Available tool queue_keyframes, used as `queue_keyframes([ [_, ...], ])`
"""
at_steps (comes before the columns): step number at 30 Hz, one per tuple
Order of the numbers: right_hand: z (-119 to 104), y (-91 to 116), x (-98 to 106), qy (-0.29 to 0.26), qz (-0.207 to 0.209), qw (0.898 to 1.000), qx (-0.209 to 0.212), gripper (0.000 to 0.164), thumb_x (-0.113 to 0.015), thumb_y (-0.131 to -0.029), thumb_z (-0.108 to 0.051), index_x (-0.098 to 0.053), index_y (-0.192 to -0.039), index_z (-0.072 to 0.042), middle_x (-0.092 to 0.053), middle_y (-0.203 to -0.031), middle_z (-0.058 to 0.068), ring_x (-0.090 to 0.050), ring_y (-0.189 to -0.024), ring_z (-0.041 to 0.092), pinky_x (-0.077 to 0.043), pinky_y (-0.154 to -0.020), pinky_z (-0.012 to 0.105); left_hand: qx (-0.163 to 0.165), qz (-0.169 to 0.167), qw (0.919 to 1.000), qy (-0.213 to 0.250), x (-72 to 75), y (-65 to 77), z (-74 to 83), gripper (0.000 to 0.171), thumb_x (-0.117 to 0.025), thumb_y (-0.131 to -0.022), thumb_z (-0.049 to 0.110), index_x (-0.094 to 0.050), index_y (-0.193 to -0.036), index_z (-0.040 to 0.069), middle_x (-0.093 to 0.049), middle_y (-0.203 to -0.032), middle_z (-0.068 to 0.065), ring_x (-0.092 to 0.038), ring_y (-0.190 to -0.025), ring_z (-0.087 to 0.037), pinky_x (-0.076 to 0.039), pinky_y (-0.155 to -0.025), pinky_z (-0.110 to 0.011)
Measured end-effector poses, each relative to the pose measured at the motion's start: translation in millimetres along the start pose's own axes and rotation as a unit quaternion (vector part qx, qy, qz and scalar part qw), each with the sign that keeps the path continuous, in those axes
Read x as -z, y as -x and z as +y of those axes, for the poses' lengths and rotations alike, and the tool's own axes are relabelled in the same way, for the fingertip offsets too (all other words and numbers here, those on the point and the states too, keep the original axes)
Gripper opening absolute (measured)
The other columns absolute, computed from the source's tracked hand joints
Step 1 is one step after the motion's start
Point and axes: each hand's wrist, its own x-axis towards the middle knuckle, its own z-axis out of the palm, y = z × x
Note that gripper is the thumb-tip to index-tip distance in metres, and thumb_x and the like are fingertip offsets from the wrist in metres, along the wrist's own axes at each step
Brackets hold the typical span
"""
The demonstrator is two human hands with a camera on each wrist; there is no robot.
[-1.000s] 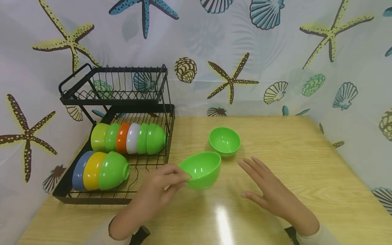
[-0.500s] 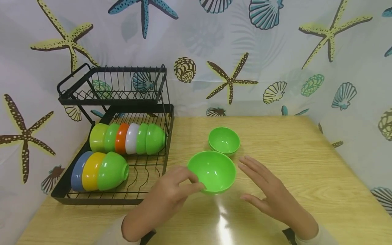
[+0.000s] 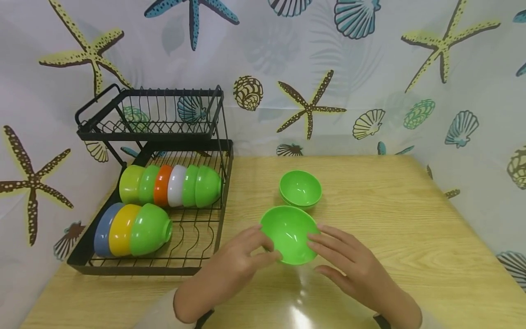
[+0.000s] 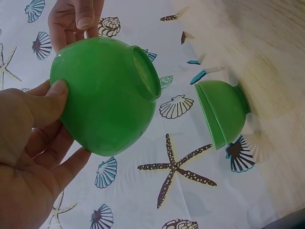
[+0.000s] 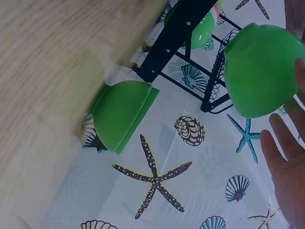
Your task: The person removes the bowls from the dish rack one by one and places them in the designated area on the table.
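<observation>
A green bowl (image 3: pixel 287 235) is held up over the table, its inside facing me in the head view. My left hand (image 3: pixel 236 262) pinches its left rim, and the left wrist view shows the thumb against the outer wall of the bowl (image 4: pixel 105 95). At the opposite rim is my right hand (image 3: pixel 355 262), fingers extended and overlapping the bowl's edge in the head view. From the right wrist, its fingers (image 5: pixel 283 138) reach along the bowl's side without curling round it. Just behind stand two nested green bowls (image 3: pixel 301 188) on the table.
On the left stands a black two-tier dish rack (image 3: pixel 154 270). Its lower tier bears a back row of bowls in green, orange and white (image 3: pixel 176 187), and a front row with a blue, a yellow bowl (image 3: pixel 122 230) and a green one. A shell-patterned cloth (image 3: pixel 263 50) hangs behind the wooden table (image 3: pixel 394 196).
My left hand has carried the bowl rightward, away from the rack, and turned its inside toward me. The right hand has come in to the bowl's right rim. The nested bowls stayed put.
</observation>
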Motion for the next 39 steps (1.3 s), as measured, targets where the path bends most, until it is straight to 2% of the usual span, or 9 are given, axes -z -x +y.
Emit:
queue_keyframes([
  [8, -0.3, 0.6, -2.4, 0.002, 0.012, 1.000, 0.022, 0.023, -0.056, -0.097, -0.016, -0.073, -0.098, -0.001, -0.072, -0.098, 0.010, -0.064, -0.097, 0.032, -0.049, -0.096, 0.028, -0.009, -0.006, 0.9999, 0.010, -4.9, -1.4, 2.3, 0.039, -0.068, -0.066, -0.017, -0.075, -0.093, 0.010, -0.060, -0.093, -0.001, -0.060, -0.093, -0.015, -0.047, -0.099, -0.025],
  [13, -0.7, 0.1, -1.8, -0.005, 0.025, 0.999, 0.026, 0.022, -0.055, -0.097, -0.012, -0.073, -0.090, -0.002, -0.072, -0.091, 0.008, -0.066, -0.090, 0.031, -0.054, -0.087, 0.029, -0.025, -0.011, 0.9996, 0.002, -5.8, -1.5, 2.4, 0.028, -0.069, -0.073, -0.010, -0.075, -0.092, 0.009, -0.059, -0.093, -0.001, -0.057, -0.093, -0.015, -0.046, -0.100, -0.024],
  [21, -1.2, -2.1, -1.3, 0.006, 0.037, 0.999, 0.032, 0.023, -0.055, -0.097, -0.011, -0.073, -0.084, -0.003, -0.073, -0.088, 0.007, -0.067, -0.083, 0.028, -0.056, -0.083, 0.029, -0.027, -0.017, 0.9995, 0.007, -4.5, -0.9, 2.2, 0.036, -0.064, -0.072, -0.014, -0.074, -0.096, 0.011, -0.058, -0.094, 0.000, -0.055, -0.094, -0.015, -0.048, -0.090, -0.019],
  [26, -1.5, -5.9, -0.5, 0.025, 0.034, 0.999, 0.035, 0.026, -0.054, -0.098, -0.011, -0.072, -0.081, -0.004, -0.072, -0.084, 0.007, -0.066, -0.081, 0.027, -0.055, -0.083, 0.028, -0.027, -0.018, 0.9995, 0.005, -4.6, -1.6, 2.3, 0.035, -0.067, -0.072, -0.012, -0.075, -0.097, 0.011, -0.059, -0.094, 0.001, -0.056, -0.095, -0.014, -0.045, -0.101, -0.026],
  [28, -1.0, -6.7, -0.3, 0.027, 0.033, 0.998, 0.036, 0.026, -0.053, -0.098, -0.011, -0.072, -0.081, -0.004, -0.072, -0.084, 0.008, -0.066, -0.081, 0.027, -0.055, -0.084, 0.027, -0.025, -0.019, 0.9995, 0.003, -4.3, -1.2, 2.8, 0.032, -0.069, -0.074, -0.007, -0.075, -0.098, 0.012, -0.060, -0.094, 0.002, -0.057, -0.097, -0.014, -0.043, -0.105, -0.032],
  [33, 1.5, -6.4, -0.5, 0.024, 0.031, 0.998, 0.043, 0.025, -0.054, -0.098, -0.010, -0.072, -0.082, -0.003, -0.072, -0.086, 0.009, -0.066, -0.082, 0.028, -0.055, -0.084, 0.028, -0.018, -0.021, 0.9996, -0.002, -3.6, 0.3, 3.3, 0.029, -0.069, -0.077, 0.001, -0.074, -0.102, 0.015, -0.062, -0.096, 0.003, -0.059, -0.100, -0.013, -0.041, -0.107, -0.042],
  [36, 2.1, -7.3, -0.4, 0.027, 0.033, 0.998, 0.043, 0.025, -0.053, -0.098, -0.009, -0.072, -0.081, -0.003, -0.072, -0.086, 0.008, -0.066, -0.082, 0.028, -0.055, -0.084, 0.028, -0.015, -0.016, 0.9997, -0.006, -3.5, 1.3, 3.1, 0.031, -0.068, -0.079, 0.001, -0.072, -0.107, 0.014, -0.064, -0.103, -0.001, -0.060, -0.104, -0.016, -0.040, -0.107, -0.045],
  [39, 3.7, -8.2, -0.2, 0.037, 0.040, 0.998, 0.038, 0.027, -0.053, -0.098, -0.010, -0.072, -0.080, -0.004, -0.072, -0.083, 0.007, -0.066, -0.080, 0.027, -0.055, -0.083, 0.027, -0.001, -0.007, 1.0000, -0.006, -3.4, 2.7, 2.2, 0.038, -0.070, -0.081, 0.007, -0.067, -0.118, 0.014, -0.064, -0.117, -0.007, -0.058, -0.116, -0.023, -0.039, -0.107, -0.048],
])
